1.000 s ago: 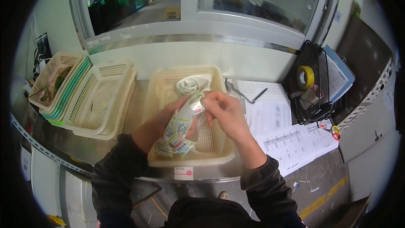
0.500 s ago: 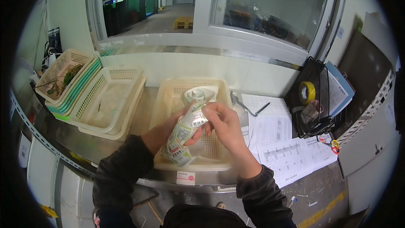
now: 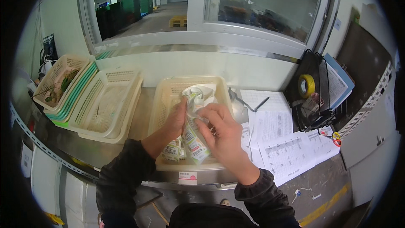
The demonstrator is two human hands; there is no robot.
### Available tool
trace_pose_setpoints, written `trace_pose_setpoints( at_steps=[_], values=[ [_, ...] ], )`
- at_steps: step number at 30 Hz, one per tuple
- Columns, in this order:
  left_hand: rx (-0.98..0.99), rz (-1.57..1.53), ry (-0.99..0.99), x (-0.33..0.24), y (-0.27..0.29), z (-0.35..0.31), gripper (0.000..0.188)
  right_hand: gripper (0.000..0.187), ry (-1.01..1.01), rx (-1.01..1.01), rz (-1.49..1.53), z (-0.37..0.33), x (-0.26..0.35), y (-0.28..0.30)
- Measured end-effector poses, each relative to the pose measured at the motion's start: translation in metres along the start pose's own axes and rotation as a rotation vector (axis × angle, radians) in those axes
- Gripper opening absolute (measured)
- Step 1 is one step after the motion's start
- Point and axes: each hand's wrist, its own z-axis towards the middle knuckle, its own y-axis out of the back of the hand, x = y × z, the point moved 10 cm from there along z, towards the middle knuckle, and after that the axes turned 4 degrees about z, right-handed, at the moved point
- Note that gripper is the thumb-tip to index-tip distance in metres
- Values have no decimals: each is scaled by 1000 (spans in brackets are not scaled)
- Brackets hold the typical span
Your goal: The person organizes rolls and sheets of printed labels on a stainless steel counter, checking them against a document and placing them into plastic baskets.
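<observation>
A long strip of white and green printed labels (image 3: 195, 142) hangs from a loose roll (image 3: 193, 94) inside a cream perforated plastic basket (image 3: 158, 99). My left hand (image 3: 175, 120) is closed on the strip's left edge, thumb upward. Bent over the strip's right side is my right hand (image 3: 221, 133), its thumb and forefinger close together at the strip; the exact grip is partly hidden. Another folded length of labels (image 3: 172, 150) lies lower left in the basket, beneath my left hand.
To the left stand an empty cream basket (image 3: 105, 101) and a stack of baskets (image 3: 59, 82) with plant scraps. At right lie printed sheets (image 3: 287, 156), a pen (image 3: 262, 104) and scissors (image 3: 336, 139). A black wire rack (image 3: 312, 118) holds yellow tape (image 3: 306, 85).
The strip has swung from slanting across my left hand to hanging more upright. My left hand has moved to its left edge, and my right hand has come lower with fingers more bent.
</observation>
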Motion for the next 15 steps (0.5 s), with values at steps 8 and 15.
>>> trace_pose_setpoints(
  at_steps=[8,15],
  values=[
    [-59,-35,74,-16,-9,-9,40,20,112,177,-219,6,-9,-7],
    [-116,24,39,-21,-5,-7,29,16,151,162,-157,-1,-10,-12]
  ],
)
